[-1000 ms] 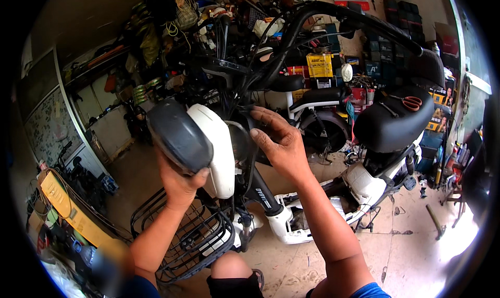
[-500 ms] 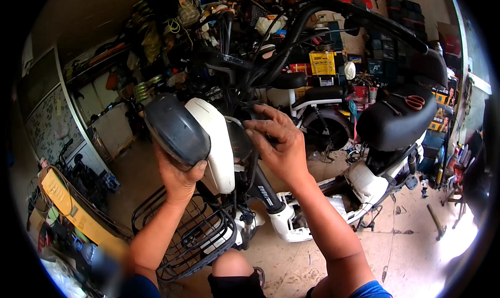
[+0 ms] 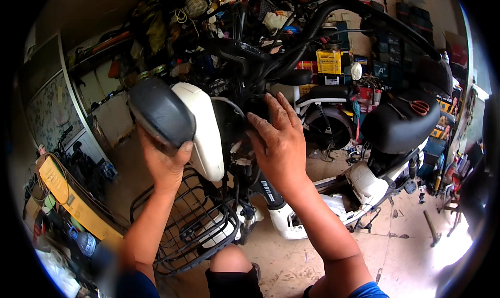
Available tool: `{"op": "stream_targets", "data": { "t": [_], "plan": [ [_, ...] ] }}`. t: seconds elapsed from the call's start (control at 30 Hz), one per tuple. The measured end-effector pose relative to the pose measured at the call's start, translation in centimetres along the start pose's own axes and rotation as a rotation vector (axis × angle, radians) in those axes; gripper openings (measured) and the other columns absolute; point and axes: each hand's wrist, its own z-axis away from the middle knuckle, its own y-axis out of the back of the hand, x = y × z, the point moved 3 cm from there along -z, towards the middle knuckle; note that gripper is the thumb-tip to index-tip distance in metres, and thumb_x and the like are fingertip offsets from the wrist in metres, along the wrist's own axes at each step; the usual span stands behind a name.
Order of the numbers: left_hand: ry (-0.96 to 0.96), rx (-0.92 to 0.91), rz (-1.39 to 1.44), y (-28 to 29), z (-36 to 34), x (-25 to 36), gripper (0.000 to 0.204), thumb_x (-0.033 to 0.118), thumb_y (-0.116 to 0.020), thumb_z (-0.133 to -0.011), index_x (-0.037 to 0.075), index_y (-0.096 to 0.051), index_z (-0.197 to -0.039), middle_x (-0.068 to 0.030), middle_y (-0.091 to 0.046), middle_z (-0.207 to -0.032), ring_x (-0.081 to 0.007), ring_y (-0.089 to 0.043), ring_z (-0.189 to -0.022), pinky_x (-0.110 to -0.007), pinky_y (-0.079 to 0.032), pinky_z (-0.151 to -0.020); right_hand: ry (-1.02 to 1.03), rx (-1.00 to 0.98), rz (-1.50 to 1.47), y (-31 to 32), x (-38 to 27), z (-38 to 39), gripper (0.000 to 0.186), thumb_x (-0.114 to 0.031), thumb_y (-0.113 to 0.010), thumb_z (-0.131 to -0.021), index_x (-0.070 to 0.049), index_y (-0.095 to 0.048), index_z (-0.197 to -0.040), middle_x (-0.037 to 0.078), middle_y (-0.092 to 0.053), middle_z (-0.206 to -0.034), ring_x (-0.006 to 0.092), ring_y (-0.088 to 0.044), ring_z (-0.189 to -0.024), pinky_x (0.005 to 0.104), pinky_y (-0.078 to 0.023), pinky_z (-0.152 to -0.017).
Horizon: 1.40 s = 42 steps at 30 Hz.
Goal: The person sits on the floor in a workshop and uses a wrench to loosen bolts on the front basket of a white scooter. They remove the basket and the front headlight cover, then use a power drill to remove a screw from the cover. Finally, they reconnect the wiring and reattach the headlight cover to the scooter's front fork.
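Observation:
My left hand [image 3: 162, 160] grips a scooter's headlight housing from below, thumb along its lower edge. The housing has a rounded dark front [image 3: 161, 110] and a white rear shell [image 3: 200, 126]. It stands off the scooter's steering column [image 3: 266, 191], tilted, with a thin cable [image 3: 229, 103] arching behind the shell. To the right of it my right hand [image 3: 281, 149] has its fingers stretched and apart, close to the dark wiring at the column; what the fingertips touch is hidden. Below hangs a black wire basket [image 3: 192, 222] on the scooter's front.
Black handlebars [image 3: 312, 30] cross above my hands. Orange-handled scissors [image 3: 418, 107] and a metal tool [image 3: 397, 109] lie on the black seat [image 3: 401, 126]. Another scooter [image 3: 328, 105] stands behind. A long yellow panel [image 3: 78, 199] leans among clutter at left; a rod [image 3: 432, 227] lies on the floor.
The housing in my left hand has moved left and slightly up, widening the gap to the column. My right hand's fingers have come out of a pinch and spread.

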Motion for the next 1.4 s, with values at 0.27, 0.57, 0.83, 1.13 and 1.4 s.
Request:
{"op": "stream_targets", "data": {
  "t": [0.27,0.57,0.83,1.13,1.4],
  "plan": [
    [0.085,-0.070,0.018,-0.2,0.4,0.5,0.118,0.040,-0.091,-0.071,0.004,-0.019,-0.157,-0.0120,-0.040,-0.145,-0.0244,-0.043,-0.134,-0.042,-0.037,-0.115,-0.034,-0.022,-0.032,-0.5,-0.8,-0.2,0.036,-0.008,-0.079,-0.077,-0.001,-0.073,-0.112,0.026,-0.055,-0.141,0.0448,-0.048,-0.136,0.0507,-0.043,-0.108],
    [0.118,-0.102,0.114,-0.2,0.8,0.7,0.116,0.033,-0.092,-0.070,0.003,-0.021,-0.156,-0.0119,-0.042,-0.143,-0.0240,-0.047,-0.131,-0.041,-0.040,-0.113,0.035,-0.067,-0.010,-0.4,0.0,-0.2,0.025,-0.003,-0.074,-0.075,0.002,-0.073,-0.099,0.027,-0.057,-0.138,0.0470,-0.050,-0.133,0.0524,-0.042,-0.109],
    [0.106,-0.142,0.113,-1.5,1.3,0.2,0.127,0.025,-0.094,-0.067,0.004,-0.010,-0.160,-0.0143,-0.037,-0.150,-0.0266,-0.045,-0.136,-0.043,-0.039,-0.116,-0.002,-0.073,0.168,-0.3,-1.5,-0.2,0.041,0.001,-0.068,-0.075,-0.001,-0.072,-0.116,0.023,-0.055,-0.143,0.0437,-0.047,-0.137,0.0497,-0.041,-0.113],
    [0.123,-0.199,0.048,-3.3,1.8,-0.6,0.137,0.022,-0.096,-0.063,0.001,-0.002,-0.161,-0.0224,-0.033,-0.155,-0.0316,-0.041,-0.141,-0.046,-0.036,-0.119,0.068,-0.175,0.138,-0.2,-0.9,0.0,0.047,0.000,-0.059,-0.080,0.005,-0.065,-0.127,0.030,-0.052,-0.144,0.0441,-0.055,-0.128,0.0470,-0.049,-0.102],
    [0.027,-0.209,-0.033,-3.9,1.6,-1.1,0.140,0.024,-0.097,-0.063,-0.002,-0.001,-0.160,-0.0255,-0.030,-0.156,-0.0333,-0.040,-0.142,-0.047,-0.035,-0.119,-0.023,-0.151,-0.064,0.5,0.1,0.1,0.037,-0.001,-0.066,-0.084,0.003,-0.069,-0.121,0.031,-0.058,-0.136,0.0439,-0.064,-0.114,0.0442,-0.056,-0.093]
  ]
}}
